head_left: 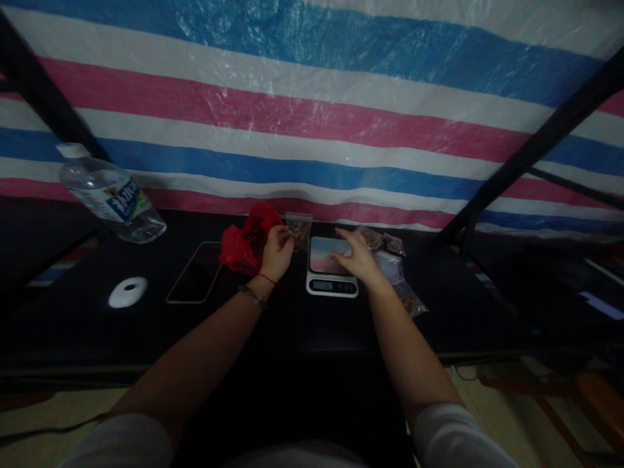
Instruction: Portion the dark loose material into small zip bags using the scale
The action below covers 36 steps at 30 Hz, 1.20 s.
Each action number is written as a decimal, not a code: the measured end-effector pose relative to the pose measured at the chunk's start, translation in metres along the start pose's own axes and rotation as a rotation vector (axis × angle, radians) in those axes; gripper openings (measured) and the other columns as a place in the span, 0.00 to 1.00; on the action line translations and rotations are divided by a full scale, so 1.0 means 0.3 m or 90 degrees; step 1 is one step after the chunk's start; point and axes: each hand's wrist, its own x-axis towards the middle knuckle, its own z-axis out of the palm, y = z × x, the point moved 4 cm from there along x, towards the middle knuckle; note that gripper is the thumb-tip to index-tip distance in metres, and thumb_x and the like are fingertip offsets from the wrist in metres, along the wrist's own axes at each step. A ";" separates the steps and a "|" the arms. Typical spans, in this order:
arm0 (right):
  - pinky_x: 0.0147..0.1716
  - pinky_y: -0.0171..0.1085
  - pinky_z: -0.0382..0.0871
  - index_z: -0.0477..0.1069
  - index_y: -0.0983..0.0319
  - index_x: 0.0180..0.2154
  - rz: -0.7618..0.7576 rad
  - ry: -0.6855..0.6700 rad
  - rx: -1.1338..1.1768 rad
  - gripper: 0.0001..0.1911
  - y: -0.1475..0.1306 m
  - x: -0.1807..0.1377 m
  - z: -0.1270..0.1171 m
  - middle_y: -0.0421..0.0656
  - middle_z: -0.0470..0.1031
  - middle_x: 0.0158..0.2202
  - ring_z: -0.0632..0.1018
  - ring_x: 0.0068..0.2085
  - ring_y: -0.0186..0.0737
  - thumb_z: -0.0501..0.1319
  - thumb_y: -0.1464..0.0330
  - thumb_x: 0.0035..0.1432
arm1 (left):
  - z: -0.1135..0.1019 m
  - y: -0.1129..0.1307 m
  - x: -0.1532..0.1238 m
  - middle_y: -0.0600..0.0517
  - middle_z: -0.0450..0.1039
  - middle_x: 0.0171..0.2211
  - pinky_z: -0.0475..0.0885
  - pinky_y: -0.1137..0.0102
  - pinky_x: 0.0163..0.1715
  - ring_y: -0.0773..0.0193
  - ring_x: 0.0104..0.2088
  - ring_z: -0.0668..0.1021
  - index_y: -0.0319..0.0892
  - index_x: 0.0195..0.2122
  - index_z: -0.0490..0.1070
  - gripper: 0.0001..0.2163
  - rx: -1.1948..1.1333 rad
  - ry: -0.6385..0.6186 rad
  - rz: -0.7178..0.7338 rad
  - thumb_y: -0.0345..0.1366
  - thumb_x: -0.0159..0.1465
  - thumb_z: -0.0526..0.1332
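My left hand [277,252] is closed in a pinch at the left edge of a small clear zip bag [301,233] with brown bits in it. Right beside that hand, a crumpled red plastic bag [241,250] lies open with dark brown contents. My right hand [359,257] reaches over the right side of a white digital scale [332,286], thumb and fingers apart, holding nothing. The scale's plate is shiny, and its lit display is too small to read. Beyond my right hand are more filled zip bags [394,244], and another filled bag [412,303] lies by my forearm.
A phone [195,273] lies left of the red bag, near a white rounded object [127,292]. A large clear plastic bottle [112,198] stands tilted-looking at the far left. Striped sheeting [312,117] hangs behind the black tabletop [312,331], with dark slanted bars [531,146] at both sides.
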 end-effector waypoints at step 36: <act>0.39 0.43 0.74 0.72 0.67 0.49 0.468 0.307 0.018 0.27 0.302 -0.248 -0.289 0.54 0.80 0.41 0.81 0.39 0.49 0.64 0.60 0.49 | -0.126 0.098 0.040 0.45 0.75 0.42 0.70 0.67 0.49 0.59 0.45 0.76 0.39 0.41 0.70 0.12 0.410 0.026 0.131 0.31 0.63 0.49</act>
